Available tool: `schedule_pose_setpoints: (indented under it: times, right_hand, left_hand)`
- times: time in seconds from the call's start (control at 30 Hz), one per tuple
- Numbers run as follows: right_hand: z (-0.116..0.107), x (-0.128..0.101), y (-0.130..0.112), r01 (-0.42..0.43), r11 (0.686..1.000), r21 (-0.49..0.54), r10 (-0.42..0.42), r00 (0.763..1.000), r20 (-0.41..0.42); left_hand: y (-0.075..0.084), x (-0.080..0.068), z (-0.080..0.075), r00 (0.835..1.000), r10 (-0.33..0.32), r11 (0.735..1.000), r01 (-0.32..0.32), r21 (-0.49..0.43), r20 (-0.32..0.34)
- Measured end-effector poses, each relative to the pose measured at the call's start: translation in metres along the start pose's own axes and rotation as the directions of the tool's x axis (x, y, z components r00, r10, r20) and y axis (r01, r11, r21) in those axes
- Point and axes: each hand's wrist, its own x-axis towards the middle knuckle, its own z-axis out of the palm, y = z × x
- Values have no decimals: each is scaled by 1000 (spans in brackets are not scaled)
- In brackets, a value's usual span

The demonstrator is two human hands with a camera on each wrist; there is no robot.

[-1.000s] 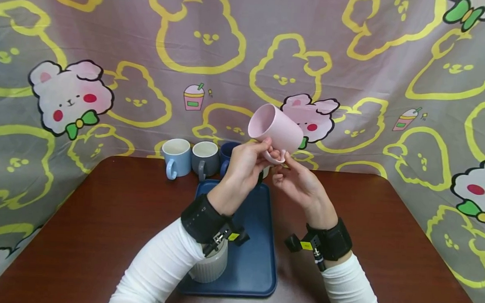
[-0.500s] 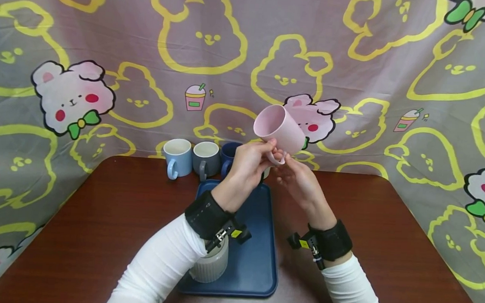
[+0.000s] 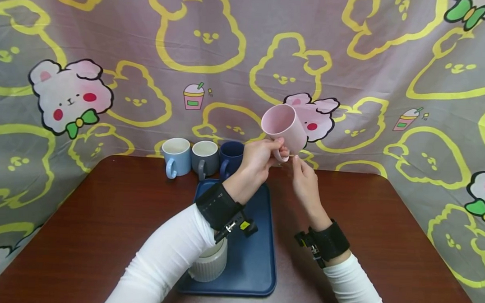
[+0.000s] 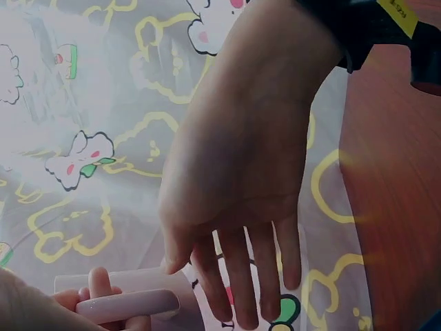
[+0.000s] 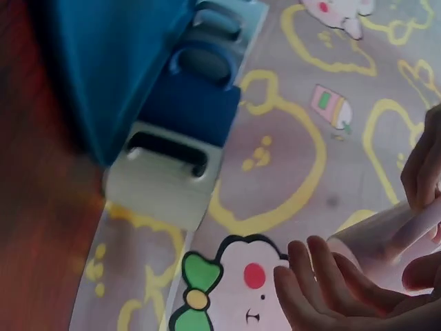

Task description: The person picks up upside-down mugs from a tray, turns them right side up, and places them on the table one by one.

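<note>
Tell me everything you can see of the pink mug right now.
The pink mug is plain, matte pale pink, ceramic by the look of it, with one loop handle. It is held in the air above the far end of the tray, tilted with its open mouth toward the camera and up-left; the inside looks empty. The left hand grips it at the handle, underneath. The right hand is just below, fingertips close to the handle; contact is unclear.

Blue tray [image 3: 258, 265] on brown table [image 3: 101, 217]; ribbed grey cup [image 3: 208, 264] on tray; three mugs [image 3: 203, 158] behind it.
</note>
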Motion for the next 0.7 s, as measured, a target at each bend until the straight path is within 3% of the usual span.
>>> schedule_pose_setpoints:
  times: [0.1,0.23,0.7]
  right_hand:
    - [0,0,6,31,989,-143,-36,999,-31]
    - [-1,0,15,71,966,-249,-74,997,-2]
    - [-4,0,43,115,903,-414,-69,990,126]
  left_hand:
    - [-3,5,2,1000,0,1000,1,25,-10]
    - [-7,10,2,999,2,998,0,55,-32]
    - [-22,24,8,995,-16,987,32,159,-102]
